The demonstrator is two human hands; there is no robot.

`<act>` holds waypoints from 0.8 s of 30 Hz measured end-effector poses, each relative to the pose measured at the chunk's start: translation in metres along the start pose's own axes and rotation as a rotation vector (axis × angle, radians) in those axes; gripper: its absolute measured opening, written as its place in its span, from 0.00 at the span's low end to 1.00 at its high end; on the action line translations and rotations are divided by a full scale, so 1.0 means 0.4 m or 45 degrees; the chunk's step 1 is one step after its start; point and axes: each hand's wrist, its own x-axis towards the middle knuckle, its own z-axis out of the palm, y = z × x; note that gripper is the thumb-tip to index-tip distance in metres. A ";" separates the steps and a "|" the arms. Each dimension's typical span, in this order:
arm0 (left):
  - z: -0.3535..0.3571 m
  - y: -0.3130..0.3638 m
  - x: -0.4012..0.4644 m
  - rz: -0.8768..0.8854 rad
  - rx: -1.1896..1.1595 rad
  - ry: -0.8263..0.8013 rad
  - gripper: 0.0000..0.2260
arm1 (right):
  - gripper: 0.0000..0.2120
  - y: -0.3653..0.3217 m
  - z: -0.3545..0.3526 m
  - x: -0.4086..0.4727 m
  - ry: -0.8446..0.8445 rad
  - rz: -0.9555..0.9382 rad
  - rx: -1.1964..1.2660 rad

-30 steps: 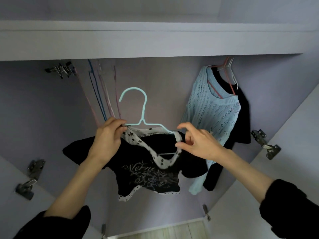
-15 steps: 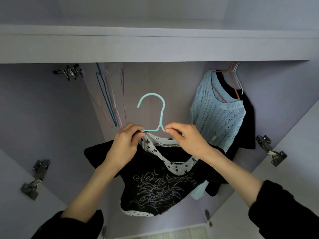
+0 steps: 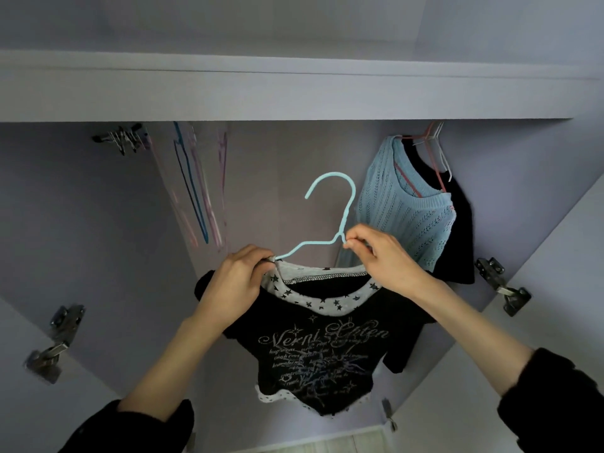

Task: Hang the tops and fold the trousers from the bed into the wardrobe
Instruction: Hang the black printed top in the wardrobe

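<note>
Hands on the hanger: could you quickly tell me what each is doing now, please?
Left hand: grips the star-trimmed black top.
Right hand: pinches the light-blue wire hanger.

Black printed top on a pale blue hanger, inside a lilac wardrobe

The top (image 3: 322, 348) is black with silvery script and star print — its collar and hem are white with small black stars. The hanger (image 3: 340, 220) is pale blue, the sweater (image 3: 403, 210) a light blue openwork knit, the wardrobe (image 3: 81, 207) lilac — sleeves (image 3: 552, 403) black.
</note>
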 end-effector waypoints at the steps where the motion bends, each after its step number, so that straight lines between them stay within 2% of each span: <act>1: 0.004 0.010 0.003 -0.002 -0.016 0.012 0.05 | 0.06 0.000 -0.007 -0.004 -0.009 0.008 0.018; 4: 0.026 0.016 0.007 0.013 0.000 -0.001 0.04 | 0.09 0.009 -0.034 -0.018 -0.120 0.115 0.178; 7: 0.054 0.008 0.018 0.029 -0.054 -0.059 0.03 | 0.06 0.035 -0.075 -0.037 -0.493 0.362 0.532; 9: 0.074 0.006 0.031 0.059 -0.056 -0.047 0.03 | 0.10 0.058 -0.097 -0.052 -0.729 0.483 0.852; 11: 0.099 0.007 0.050 0.087 -0.029 -0.058 0.05 | 0.15 0.074 -0.106 -0.063 -0.783 0.539 1.062; 15: 0.127 0.046 0.089 0.097 -0.050 -0.109 0.11 | 0.16 0.113 -0.106 -0.065 -0.576 0.711 1.222; 17: 0.119 0.080 0.108 0.248 0.005 -0.034 0.13 | 0.15 0.143 -0.113 -0.065 -0.430 0.821 1.336; 21: 0.063 0.171 0.154 0.612 0.304 0.339 0.15 | 0.16 0.180 -0.133 -0.048 -0.181 0.820 1.507; 24: 0.019 0.239 0.205 0.707 0.540 0.571 0.22 | 0.16 0.190 -0.145 -0.003 0.002 0.771 1.572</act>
